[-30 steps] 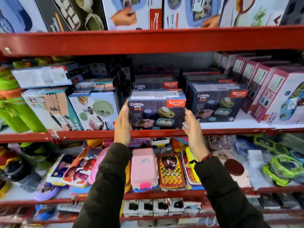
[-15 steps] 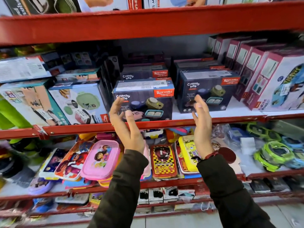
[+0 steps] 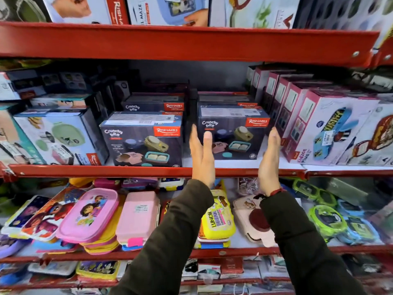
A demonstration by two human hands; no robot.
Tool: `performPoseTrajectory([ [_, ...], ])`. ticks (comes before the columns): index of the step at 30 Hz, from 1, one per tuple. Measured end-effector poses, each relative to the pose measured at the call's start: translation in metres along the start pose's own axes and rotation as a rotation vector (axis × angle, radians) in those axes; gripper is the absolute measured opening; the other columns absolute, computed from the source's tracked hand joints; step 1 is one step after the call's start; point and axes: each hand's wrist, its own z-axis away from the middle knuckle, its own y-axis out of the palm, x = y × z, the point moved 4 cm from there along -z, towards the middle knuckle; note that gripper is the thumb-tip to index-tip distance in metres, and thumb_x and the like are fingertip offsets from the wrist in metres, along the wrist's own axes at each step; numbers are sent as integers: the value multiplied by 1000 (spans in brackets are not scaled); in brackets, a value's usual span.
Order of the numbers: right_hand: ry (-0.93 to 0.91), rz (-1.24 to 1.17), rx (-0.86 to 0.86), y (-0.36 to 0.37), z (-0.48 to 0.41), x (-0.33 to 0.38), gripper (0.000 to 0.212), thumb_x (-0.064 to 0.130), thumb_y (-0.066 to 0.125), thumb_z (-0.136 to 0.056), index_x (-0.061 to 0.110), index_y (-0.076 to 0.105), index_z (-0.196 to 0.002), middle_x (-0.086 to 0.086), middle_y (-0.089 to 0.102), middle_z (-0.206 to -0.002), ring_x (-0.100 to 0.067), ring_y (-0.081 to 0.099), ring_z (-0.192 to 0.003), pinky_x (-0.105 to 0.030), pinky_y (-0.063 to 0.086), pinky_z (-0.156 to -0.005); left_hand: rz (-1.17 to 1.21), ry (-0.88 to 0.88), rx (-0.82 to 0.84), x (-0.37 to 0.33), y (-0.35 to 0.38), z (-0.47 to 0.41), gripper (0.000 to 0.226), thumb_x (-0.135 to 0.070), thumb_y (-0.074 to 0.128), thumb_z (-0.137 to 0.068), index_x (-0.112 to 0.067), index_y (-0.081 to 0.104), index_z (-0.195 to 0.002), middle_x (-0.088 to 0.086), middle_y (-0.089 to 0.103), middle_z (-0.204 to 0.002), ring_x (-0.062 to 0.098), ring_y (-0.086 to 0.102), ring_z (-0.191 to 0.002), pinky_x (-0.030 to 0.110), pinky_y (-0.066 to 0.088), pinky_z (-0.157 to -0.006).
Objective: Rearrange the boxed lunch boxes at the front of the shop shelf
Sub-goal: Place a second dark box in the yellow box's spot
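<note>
Two dark "Crunchy bite" lunch box cartons stand at the front of the middle red shelf (image 3: 148,170). The left carton (image 3: 141,143) stands free. The right carton (image 3: 232,133) sits between my hands. My left hand (image 3: 202,154) is raised flat in front of its left edge, fingers apart. My right hand (image 3: 270,158) is upright by its right side, palm inward. Neither hand grips the carton. More cartons of the same kind are stacked behind both.
A white carton with a green lunch box (image 3: 57,139) stands left. Pink and white "Kidzee Plus" cartons (image 3: 327,128) line the right. Loose pink lunch boxes (image 3: 89,213), a yellow one (image 3: 217,218) and green ones (image 3: 325,218) fill the shelf below. Another red shelf (image 3: 191,41) hangs overhead.
Both hands let go of the left dark carton, which now rests on the shelf, and moved right to either side of the right dark carton. The view shifted right.
</note>
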Motion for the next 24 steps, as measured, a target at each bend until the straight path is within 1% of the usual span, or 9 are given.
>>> performPoseTrajectory([
  [1, 45, 4, 15, -3, -7, -4, 64, 56, 25, -105, 26, 19, -162, 8, 19, -171, -6, 19, -156, -38, 12, -131, 18, -37, -29, 2, 5, -5, 61, -46, 34, -110, -27, 14, -164, -7, 11, -174, 9, 13, -160, 37, 10, -133],
  [3, 130, -25, 72, -5, -16, -10, 65, 58, 21, -105, 27, 18, -162, 5, 19, -172, -16, 17, -159, -47, 13, -131, 50, -88, -69, 5, 11, -12, 60, -47, 31, -110, -26, 15, -164, -6, 14, -174, 10, 14, -159, 30, 11, -129],
  [5, 178, -54, 127, -6, -18, -11, 67, 60, 18, -104, 27, 21, -162, 2, 24, -170, -21, 22, -158, -46, 16, -130, 92, -131, -80, 9, 12, -15, 60, -49, 31, -110, -25, 19, -163, -5, 21, -173, 12, 19, -159, 27, 13, -128],
  [9, 218, -67, 142, -12, -15, -10, 67, 61, 20, -104, 26, 28, -161, 0, 31, -168, -24, 27, -155, -45, 21, -128, 82, -133, -111, 9, 6, -11, 62, -58, 35, -105, -29, 33, -159, -3, 37, -167, 16, 33, -154, 41, 21, -131],
  [13, 224, -27, 128, -22, -7, -10, 71, 66, 25, -101, 24, 39, -156, -3, 41, -163, -27, 40, -148, -50, 31, -123, 61, -109, -140, 3, -2, 2, 87, -80, 41, -82, -33, 42, -156, -3, 47, -161, 18, 44, -149, 47, 32, -127],
  [16, 210, -11, 125, -30, -6, -8, 68, 65, 30, -101, 23, 48, -151, -3, 51, -156, -25, 49, -142, -51, 37, -120, 56, -72, -161, -1, -5, 10, 86, -80, 41, -81, -33, 46, -153, -3, 51, -158, 18, 46, -147, 48, 34, -126],
  [18, 205, 4, 97, -37, -8, -5, 62, 62, 32, -102, 21, 58, -141, -2, 60, -146, -22, 58, -132, -45, 46, -111, 46, -57, -148, -3, -5, 14, 85, -78, 41, -82, -31, 47, -153, -2, 53, -157, 19, 47, -147, 49, 35, -126],
  [21, 194, 16, 68, -43, -7, 2, 47, 61, 31, -103, 31, 65, -120, 12, 70, -113, -20, 65, -119, -33, 52, -86, 11, -50, -125, -4, -5, 16, 80, -74, 41, -87, -31, 45, -154, -1, 51, -158, 20, 46, -147, 49, 36, -125],
  [24, 182, 30, 69, -43, -5, 5, 43, 61, 33, -103, 36, 67, -111, 22, 68, -104, -19, 66, -117, -34, 53, -89, -50, -49, -110, -3, -4, 17, 65, -62, 40, -98, -31, 41, -155, 0, 50, -158, 20, 46, -147, 49, 37, -124],
])
